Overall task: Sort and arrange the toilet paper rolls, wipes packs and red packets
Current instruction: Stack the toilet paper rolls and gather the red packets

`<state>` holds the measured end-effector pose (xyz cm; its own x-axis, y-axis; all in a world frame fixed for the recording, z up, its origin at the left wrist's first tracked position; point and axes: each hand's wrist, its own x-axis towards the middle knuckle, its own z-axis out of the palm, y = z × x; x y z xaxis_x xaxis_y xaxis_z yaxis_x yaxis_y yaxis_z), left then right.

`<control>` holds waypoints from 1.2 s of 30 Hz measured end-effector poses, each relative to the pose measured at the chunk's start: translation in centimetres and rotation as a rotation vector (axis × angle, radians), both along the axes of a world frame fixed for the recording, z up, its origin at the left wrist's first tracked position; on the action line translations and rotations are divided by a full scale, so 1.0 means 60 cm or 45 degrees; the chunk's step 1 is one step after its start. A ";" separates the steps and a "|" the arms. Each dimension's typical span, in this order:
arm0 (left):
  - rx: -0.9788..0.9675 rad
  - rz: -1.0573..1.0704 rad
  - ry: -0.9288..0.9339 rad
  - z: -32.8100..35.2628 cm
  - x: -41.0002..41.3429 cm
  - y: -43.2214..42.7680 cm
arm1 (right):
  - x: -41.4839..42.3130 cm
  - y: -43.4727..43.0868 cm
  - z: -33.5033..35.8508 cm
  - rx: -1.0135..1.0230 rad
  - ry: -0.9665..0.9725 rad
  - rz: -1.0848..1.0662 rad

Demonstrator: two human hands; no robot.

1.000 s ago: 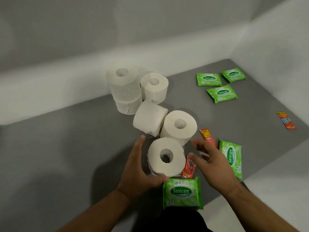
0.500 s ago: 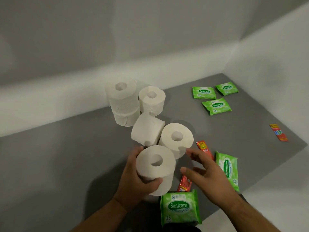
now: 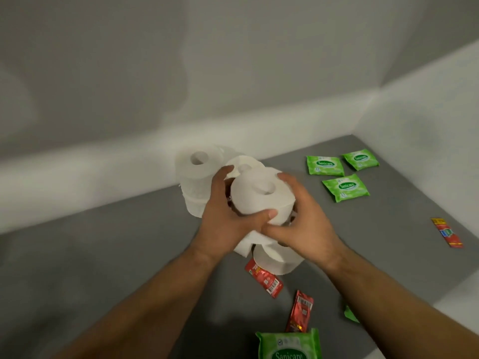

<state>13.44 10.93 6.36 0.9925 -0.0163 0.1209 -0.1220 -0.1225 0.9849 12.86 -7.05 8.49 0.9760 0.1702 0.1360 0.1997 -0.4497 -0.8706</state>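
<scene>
1. Two hands grasp one roll (image 3: pixel 261 196) between them. The left hand (image 3: pixel 228 218) wraps its left side with the thumb across the front. The right hand (image 3: pixel 304 224) curls round its right side, fingertips on the top edge.
2. This roll is held clear of the grey mat (image 3: pixel 103 255), core hole facing up, in front of the other rolls.
3. Behind it on the left, a stack (image 3: pixel 198 167) of two upright rolls stands near the white wall (image 3: pixel 77 177). A back roll (image 3: pixel 243 161) stands just beside the stack, partly hidden by the left fingers.
4. Below the hands, two low rolls (image 3: pixel 278 259) touch each other on the mat. Both are mostly covered by the wrists, so I cannot tell how they lie.
5. Three far packs (image 3: pixel 325 165) (image 3: pixel 360 159) (image 3: pixel 346 187) lie flat in a cluster by the right wall. A near pack (image 3: pixel 289 345) is cut off by the bottom edge. A green corner (image 3: pixel 350 313) shows beside the right forearm.
6. Two red packets (image 3: pixel 264 281) (image 3: pixel 299 310) lie between the low rolls and the near pack. A third packet (image 3: pixel 447 231) lies well apart at the right edge of the mat.
</scene>
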 end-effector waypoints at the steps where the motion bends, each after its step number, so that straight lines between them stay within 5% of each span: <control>1: -0.007 -0.010 0.024 0.005 0.015 0.003 | 0.019 0.000 -0.004 -0.011 -0.005 -0.041; 17: 0.107 0.101 0.295 -0.077 0.001 0.055 | 0.272 0.069 -0.083 -0.133 -0.018 -0.350; 28: 0.128 0.072 0.333 -0.095 -0.038 0.040 | 0.273 0.061 -0.094 -0.394 0.133 -0.129; 36: 0.261 -0.065 0.345 -0.109 -0.070 0.002 | 0.192 0.018 -0.088 -0.361 0.169 -0.115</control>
<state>9.22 11.04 -0.21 0.9854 -0.0638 -0.1577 0.1293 -0.3215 0.9380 24.36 -6.00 3.18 0.9949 0.0950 -0.0341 0.0409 -0.6886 -0.7240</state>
